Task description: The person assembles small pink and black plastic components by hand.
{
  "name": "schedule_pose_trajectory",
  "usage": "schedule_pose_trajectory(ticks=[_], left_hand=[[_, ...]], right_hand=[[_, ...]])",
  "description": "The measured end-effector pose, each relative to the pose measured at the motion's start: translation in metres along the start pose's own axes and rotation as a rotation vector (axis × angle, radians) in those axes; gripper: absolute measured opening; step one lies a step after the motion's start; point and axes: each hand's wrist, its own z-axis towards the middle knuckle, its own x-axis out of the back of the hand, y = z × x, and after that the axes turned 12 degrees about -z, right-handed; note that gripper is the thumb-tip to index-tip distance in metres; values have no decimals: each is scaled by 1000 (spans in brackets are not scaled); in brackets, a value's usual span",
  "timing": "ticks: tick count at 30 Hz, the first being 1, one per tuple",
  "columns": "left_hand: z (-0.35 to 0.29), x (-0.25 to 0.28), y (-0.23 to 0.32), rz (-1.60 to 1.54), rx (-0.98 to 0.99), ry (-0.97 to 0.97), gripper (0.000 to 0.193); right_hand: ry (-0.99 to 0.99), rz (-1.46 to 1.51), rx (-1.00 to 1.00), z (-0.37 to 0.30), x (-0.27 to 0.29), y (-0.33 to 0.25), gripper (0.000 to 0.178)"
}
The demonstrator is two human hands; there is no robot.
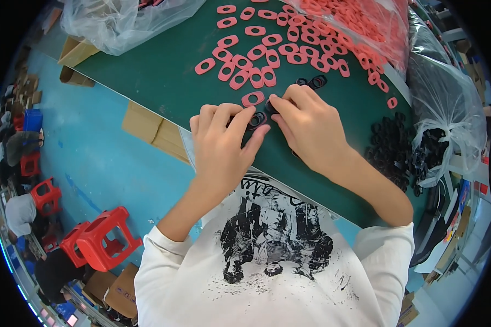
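Near the front edge of the green table [174, 76], my left hand [221, 136] pinches a small black oval ring piece [256, 120] between thumb and fingers. Close beside it, my right hand [313, 122] is closed on a small black part [270, 106], mostly hidden by the fingertips. A pink oval piece with a round hole [252, 98] lies just beyond my fingers. Past the right hand's knuckles rest a few black ring pieces [317, 82]. Many similar pink pieces [240, 64] are spread flat farther back.
A clear bag of pink pieces [360, 22] spills at the back right. Black parts [390, 147] pile at the right by another clear bag [447, 114]. A plastic bag [125, 24] sits back left. Red stools [106, 240] and seated people [22, 215] are off left.
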Motion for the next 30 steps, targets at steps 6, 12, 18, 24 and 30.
schedule_pose_trajectory(ticks=[6, 12, 18, 24, 30], left_hand=[[4, 7, 0, -31, -32, -116, 28], [4, 5, 3, 9, -28, -158, 26], [8, 7, 2, 74, -58, -199, 24], [11, 3, 7, 56, -46, -195, 23], [16, 1, 9, 73, -93, -231, 24]], right_hand=[[18, 77, -12, 2, -1, 6, 26], [-62, 49, -29, 1, 2, -2, 26], [22, 144, -38, 1, -6, 7, 25], [-86, 68, -102, 0, 6, 3, 23], [-9, 5, -74, -10, -2, -4, 24]])
